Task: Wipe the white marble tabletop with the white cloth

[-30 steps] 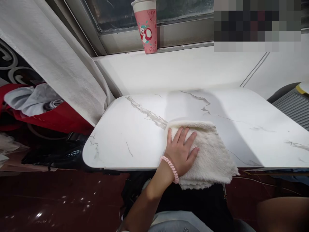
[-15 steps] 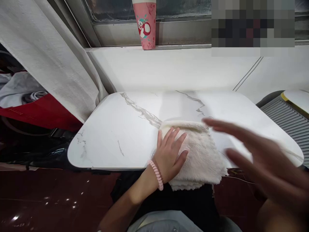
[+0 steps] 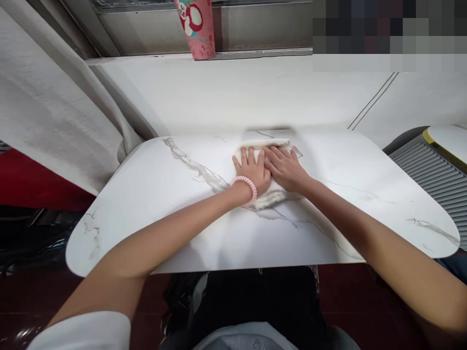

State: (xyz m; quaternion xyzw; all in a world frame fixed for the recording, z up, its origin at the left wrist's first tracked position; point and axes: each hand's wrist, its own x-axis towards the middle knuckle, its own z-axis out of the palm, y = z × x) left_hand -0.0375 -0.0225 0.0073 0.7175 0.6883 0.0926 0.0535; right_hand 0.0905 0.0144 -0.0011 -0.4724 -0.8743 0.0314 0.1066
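A fluffy cream-white cloth (image 3: 272,199) lies folded on the white marble-patterned table (image 3: 175,204), towards its far edge. My left hand (image 3: 252,170) presses flat on the cloth's left part, fingers spread, with a pink coiled band (image 3: 248,183) round the wrist. Beside it, my right hand (image 3: 286,167) rests on the cloth's right part with its fingers stretched out. The two hands touch near the thumbs. Much of the cloth is hidden under them.
A pink patterned paper cup (image 3: 199,34) stands on the window ledge beyond the white wall panel. At the left hangs a pale curtain (image 3: 62,97), with a red item (image 3: 32,182) behind it. A grey ribbed object (image 3: 426,170) stands beyond the table's right end.
The cloth has moved from the table's near edge to the far part, with my left hand on it. My right hand has come in from the right and now lies on the cloth.
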